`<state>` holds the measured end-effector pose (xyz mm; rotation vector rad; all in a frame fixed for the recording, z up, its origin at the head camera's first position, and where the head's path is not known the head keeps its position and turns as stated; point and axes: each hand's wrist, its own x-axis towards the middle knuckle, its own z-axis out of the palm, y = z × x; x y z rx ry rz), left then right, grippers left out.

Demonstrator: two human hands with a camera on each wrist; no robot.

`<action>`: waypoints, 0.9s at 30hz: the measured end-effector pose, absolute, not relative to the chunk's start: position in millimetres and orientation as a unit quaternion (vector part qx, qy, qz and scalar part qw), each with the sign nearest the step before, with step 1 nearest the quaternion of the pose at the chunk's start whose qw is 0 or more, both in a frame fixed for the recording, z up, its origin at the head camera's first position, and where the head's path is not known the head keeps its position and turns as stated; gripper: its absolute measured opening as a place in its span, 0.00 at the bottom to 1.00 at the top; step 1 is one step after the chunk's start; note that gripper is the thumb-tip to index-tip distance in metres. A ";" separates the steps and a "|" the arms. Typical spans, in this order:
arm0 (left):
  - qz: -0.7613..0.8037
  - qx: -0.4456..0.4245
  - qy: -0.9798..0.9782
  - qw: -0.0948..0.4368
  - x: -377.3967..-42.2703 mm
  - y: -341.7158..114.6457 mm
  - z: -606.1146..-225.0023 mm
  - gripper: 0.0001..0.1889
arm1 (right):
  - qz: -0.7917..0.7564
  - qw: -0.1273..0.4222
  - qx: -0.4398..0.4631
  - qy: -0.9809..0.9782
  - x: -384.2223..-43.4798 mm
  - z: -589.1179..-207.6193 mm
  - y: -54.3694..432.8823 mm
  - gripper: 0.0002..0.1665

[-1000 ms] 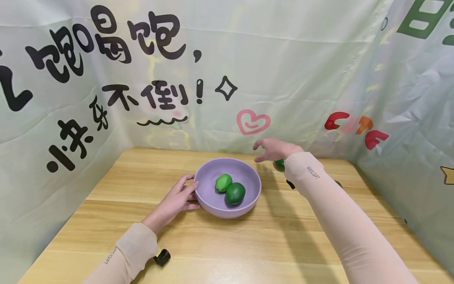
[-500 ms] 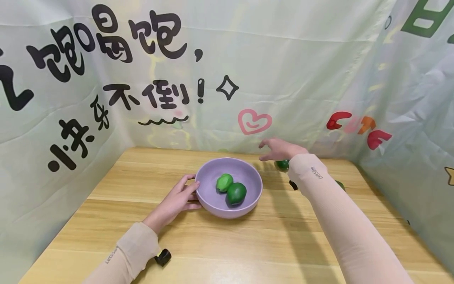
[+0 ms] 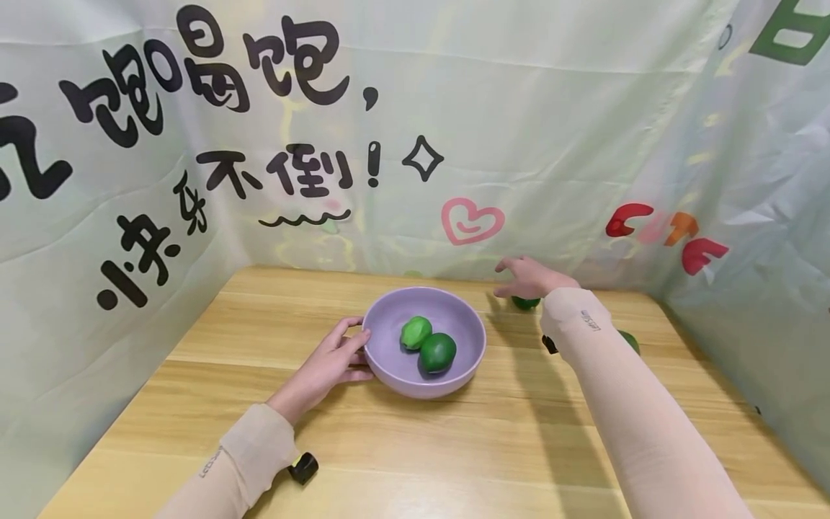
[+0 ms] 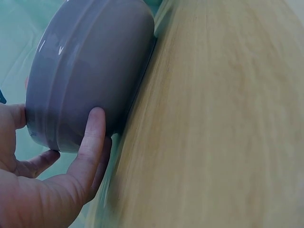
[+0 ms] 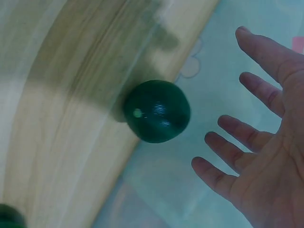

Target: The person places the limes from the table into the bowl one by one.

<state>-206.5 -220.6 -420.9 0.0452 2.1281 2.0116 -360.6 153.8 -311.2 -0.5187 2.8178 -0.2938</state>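
My right grip (image 3: 532,277) spreads wide, empty, near the rear green fruit (image 5: 156,111) on the bench (image 3: 441,454); likely light, firm, slick, best cupped by its sides; my left grip (image 3: 331,362) holds the purple bowl (image 3: 418,388)

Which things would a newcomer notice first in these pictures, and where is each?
Probably the purple bowl on the wooden table comes first, holding a light green fruit and a darker green fruit, with the left hand at its side. Next may be the big black lettering on the pale cloth behind. The right hand, fingers spread, is close to another dark fruit near the table's back edge.
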 end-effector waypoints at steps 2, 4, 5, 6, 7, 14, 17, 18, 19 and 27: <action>0.684 0.013 0.721 0.107 -207.5 -220.8 -421.8 0.26 | -0.102 0.129 -0.173 0.971 -362.7 -314.9 156.8 0.42; 0.685 0.009 0.720 0.109 -208.1 -220.9 -422.2 0.25 | -0.104 0.128 -0.171 0.972 -364.6 -318.1 159.2 0.43; 0.686 0.010 0.720 0.109 -208.4 -221.2 -422.6 0.25 | -0.105 0.126 -0.168 0.972 -365.4 -319.6 160.2 0.43; 0.686 0.010 0.719 0.110 -208.5 -221.3 -422.7 0.25 | -0.106 0.126 -0.164 0.973 -366.0 -321.2 161.4 0.44; 0.687 0.010 0.719 0.109 -208.6 -221.4 -422.8 0.25 | -0.109 0.126 -0.161 0.973 -366.2 -322.4 162.2 0.44; 0.686 0.019 0.719 0.111 -206.4 -221.5 -421.4 0.28 | -0.121 0.125 -0.143 0.974 -368.3 -331.7 168.3 0.46; 0.686 0.018 0.719 0.111 -206.0 -221.5 -420.4 0.28 | -0.122 0.128 -0.141 0.974 -371.1 -335.8 170.0 0.46; 0.686 0.018 0.719 0.111 -206.0 -221.6 -420.0 0.28 | -0.123 0.130 -0.140 0.974 -371.8 -337.0 170.5 0.45; 0.686 0.017 0.719 0.111 -206.1 -221.6 -419.8 0.28 | -0.125 0.131 -0.138 0.974 -371.9 -337.8 170.5 0.45; 0.685 0.021 0.720 0.111 -207.5 -222.8 -420.1 0.27 | -0.142 0.149 -0.112 0.972 -376.4 -348.0 172.8 0.47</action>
